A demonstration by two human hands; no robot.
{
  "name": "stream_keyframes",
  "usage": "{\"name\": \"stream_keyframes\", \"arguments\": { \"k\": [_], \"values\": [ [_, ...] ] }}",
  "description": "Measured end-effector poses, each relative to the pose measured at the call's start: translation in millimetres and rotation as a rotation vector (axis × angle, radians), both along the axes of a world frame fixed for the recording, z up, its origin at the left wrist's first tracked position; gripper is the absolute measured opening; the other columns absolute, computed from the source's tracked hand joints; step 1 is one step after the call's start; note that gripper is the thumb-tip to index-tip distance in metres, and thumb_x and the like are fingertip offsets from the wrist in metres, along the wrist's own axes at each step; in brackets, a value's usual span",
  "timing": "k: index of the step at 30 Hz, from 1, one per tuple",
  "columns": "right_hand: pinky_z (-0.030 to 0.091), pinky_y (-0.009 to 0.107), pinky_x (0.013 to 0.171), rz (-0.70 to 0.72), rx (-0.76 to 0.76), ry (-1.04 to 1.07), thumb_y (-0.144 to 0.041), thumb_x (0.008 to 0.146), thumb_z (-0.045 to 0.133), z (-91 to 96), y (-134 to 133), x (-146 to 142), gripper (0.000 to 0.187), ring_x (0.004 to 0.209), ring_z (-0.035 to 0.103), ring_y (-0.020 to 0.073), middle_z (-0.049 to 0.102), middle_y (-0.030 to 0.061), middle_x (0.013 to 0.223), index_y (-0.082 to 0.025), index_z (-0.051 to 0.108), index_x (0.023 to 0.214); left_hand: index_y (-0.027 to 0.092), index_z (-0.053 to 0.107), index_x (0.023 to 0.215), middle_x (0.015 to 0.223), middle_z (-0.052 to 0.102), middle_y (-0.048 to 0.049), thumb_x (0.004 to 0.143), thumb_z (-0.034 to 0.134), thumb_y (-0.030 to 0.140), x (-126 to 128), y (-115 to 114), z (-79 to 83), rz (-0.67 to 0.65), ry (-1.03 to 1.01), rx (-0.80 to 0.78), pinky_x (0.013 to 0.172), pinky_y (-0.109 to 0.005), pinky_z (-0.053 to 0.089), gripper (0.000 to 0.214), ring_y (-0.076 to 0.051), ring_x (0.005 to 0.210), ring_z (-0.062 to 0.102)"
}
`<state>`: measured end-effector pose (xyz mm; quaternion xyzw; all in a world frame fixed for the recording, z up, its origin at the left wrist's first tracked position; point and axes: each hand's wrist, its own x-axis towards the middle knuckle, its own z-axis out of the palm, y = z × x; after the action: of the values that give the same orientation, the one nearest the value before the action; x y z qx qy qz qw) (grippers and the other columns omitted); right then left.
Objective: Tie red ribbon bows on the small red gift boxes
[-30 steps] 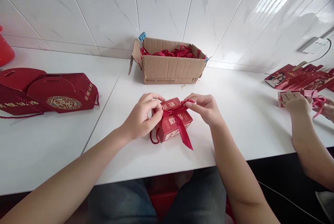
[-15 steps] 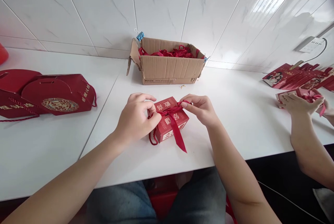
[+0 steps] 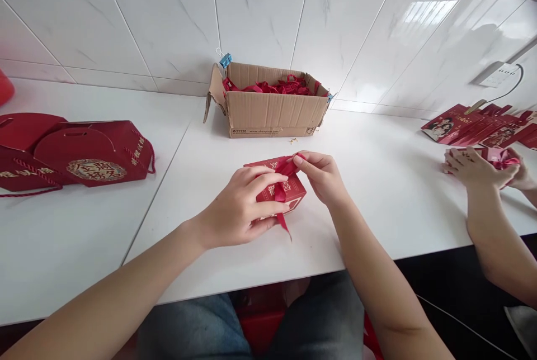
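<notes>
Red box, pale-lettered, w/ red ribbon atop, partly under L hand

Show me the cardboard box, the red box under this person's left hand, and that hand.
Cardboard box [image 3: 277, 113]: head view, on its front wall.
Red box [image 3: 294, 187]: head view, on its printed face.
Left hand [image 3: 238, 206]: head view, on its back.

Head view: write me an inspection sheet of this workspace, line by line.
Surface: white table, seam at left.
Work items: red box, red ribbon across it; cardboard carton of loose ribbons.
Clutter: small gold bits in front of the carton.
Hands: left hand lies across the box; right hand pinches the ribbon.
Cables: thin cord by the wall; white line below the table edge.
Surroundings: tiled wall; larger red boxes left; co-worker's hands on another box right.
</notes>
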<state>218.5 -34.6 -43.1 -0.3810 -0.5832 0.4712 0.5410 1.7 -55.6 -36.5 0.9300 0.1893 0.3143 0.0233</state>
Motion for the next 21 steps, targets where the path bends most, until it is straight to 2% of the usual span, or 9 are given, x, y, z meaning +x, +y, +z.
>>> {"name": "stream_keyframes", "arguments": {
  "k": [3,6,12,18,21],
  "values": [
    [0.05,0.03,0.071,0.01,-0.046,0.055,-0.041,0.079,0.07,-1.5,0.8,-3.4,0.022,0.071,0.061,0.0143,0.068,0.0011,0.073,-0.02,0.071,0.072,0.03,0.071,0.089,0.112,0.067,-0.0051,0.08,0.064,0.019,0.4,5.3,-1.5,-0.018,-0.104,-0.039,0.095,-0.046,0.049,0.016,-0.024,0.108,0.06],
    [0.05,0.029,0.068,0.015,-0.106,0.118,-0.042,0.077,0.071,-2.4,1.9,-5.2,0.024,0.067,0.06,0.0137,0.067,0.0007,0.069,-0.019,0.07,0.071,0.025,0.069,0.085,0.093,0.071,-0.0045,0.082,0.06,0.015,-1.6,7.9,0.4,-0.059,-0.228,-0.081,0.087,-0.039,0.056,0.015,-0.02,0.092,0.067],
    [0.048,0.026,0.055,0.041,-0.241,0.206,-0.044,0.071,0.076,0.3,2.8,-6.0,0.028,0.056,0.058,0.0122,0.066,0.0005,0.063,-0.017,0.067,0.067,0.023,0.069,0.086,0.084,0.071,-0.0057,0.078,0.059,0.006,-5.1,9.6,1.3,-0.201,-0.287,-0.081,0.083,-0.035,0.06,0.021,-0.02,0.094,0.069],
    [0.047,0.027,0.055,0.041,-0.268,0.239,-0.045,0.069,0.077,0.4,4.1,-7.4,0.03,0.054,0.059,0.0128,0.064,-0.0009,0.058,-0.018,0.066,0.066,0.025,0.073,0.078,0.079,0.071,-0.0053,0.079,0.057,0.009,-4.4,11.4,0.3,-0.188,-0.265,-0.133,0.08,-0.036,0.061,0.023,-0.021,0.094,0.069],
    [0.047,0.027,0.055,0.041,-0.283,0.237,-0.044,0.068,0.078,-0.5,5.4,-5.6,0.029,0.055,0.059,0.0134,0.065,-0.0002,0.059,-0.018,0.066,0.066,0.025,0.073,0.084,0.082,0.071,-0.0051,0.08,0.058,0.008,-2.9,9.8,-2.8,-0.201,-0.289,-0.127,0.081,-0.035,0.061,0.023,-0.021,0.096,0.069]
  ]
}}
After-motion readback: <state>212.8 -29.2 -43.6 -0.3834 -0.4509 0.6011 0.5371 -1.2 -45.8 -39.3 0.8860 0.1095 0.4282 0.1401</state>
